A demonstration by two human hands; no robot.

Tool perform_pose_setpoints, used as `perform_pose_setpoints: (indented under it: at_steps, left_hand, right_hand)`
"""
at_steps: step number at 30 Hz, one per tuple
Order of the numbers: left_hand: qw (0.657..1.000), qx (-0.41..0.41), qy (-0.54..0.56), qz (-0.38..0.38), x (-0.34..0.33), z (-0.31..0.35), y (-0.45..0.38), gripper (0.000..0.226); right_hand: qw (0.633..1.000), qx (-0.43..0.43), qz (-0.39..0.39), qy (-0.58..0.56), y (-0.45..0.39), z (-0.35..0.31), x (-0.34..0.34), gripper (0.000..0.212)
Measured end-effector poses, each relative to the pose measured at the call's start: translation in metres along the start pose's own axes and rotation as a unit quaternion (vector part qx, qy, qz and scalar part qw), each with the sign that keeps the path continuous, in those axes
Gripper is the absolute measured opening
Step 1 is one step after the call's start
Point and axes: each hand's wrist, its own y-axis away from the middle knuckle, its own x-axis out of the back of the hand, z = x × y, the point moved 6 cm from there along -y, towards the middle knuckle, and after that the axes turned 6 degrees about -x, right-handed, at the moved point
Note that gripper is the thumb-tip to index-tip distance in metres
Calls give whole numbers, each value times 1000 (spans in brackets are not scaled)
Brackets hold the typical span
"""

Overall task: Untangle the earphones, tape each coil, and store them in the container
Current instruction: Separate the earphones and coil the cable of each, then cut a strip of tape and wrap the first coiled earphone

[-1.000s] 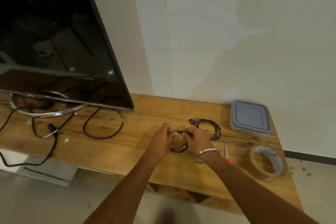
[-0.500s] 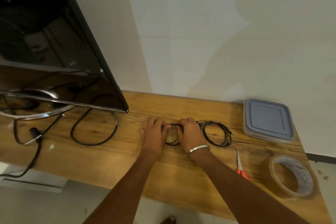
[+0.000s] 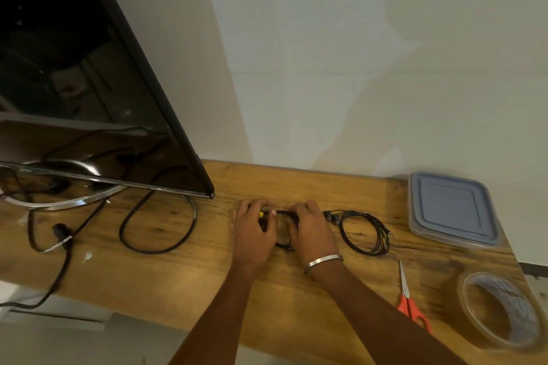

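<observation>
While both hands, left hand (image 3: 252, 234) and right hand (image 3: 310, 231), pinch one earphone coil (image 3: 281, 228), it looks ready to spring loose. Just right of the grip, the second coil (image 3: 363, 234) could snag.

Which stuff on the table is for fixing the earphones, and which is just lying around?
For the job: earphone coil in both hands, second earphone coil, tape roll, scissors, lidded container.

Just lying about: TV, its black cables.

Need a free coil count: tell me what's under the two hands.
A black earphone coil lies partly under the left hand and right hand; its covered stretch and any tape are hidden.
</observation>
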Motion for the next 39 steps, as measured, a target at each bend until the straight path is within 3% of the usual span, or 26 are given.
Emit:
perform_pose_setpoints:
  at_steps: [3,9,15,19,26,32,34,39]
  left_hand:
    - [998,3,66,-11,7,-4,-1,27]
    - [981,97,165,-20,18,-10,15,37]
    - [993,89,71,30,24,34,26,26]
    - [996,49,71,8,2,92,27,37]
    - [983,-4,154,-95,-64,183,26,18]
    - [972,48,154,-173,-115,212,31,31]
    - [970,62,146,-186,-127,213,30,34]
    - [962,92,162,-201,-143,208,28,32]
  right_hand:
    - [999,-5,-34,-3,3,-2,1,27]
    - [997,-21,-67,-21,11,6,26,33]
    - [998,-40,-28,-31,22,28,84,26]
    - [998,-56,2,-17,28,55,132,27]
    - [993,-113,44,-4,35,120,201,23]
    - [972,-200,107,62,48,175,232,28]
    - [959,-244,96,102,49,190,233,33]
    - [946,-309,62,75,48,209,222,30]
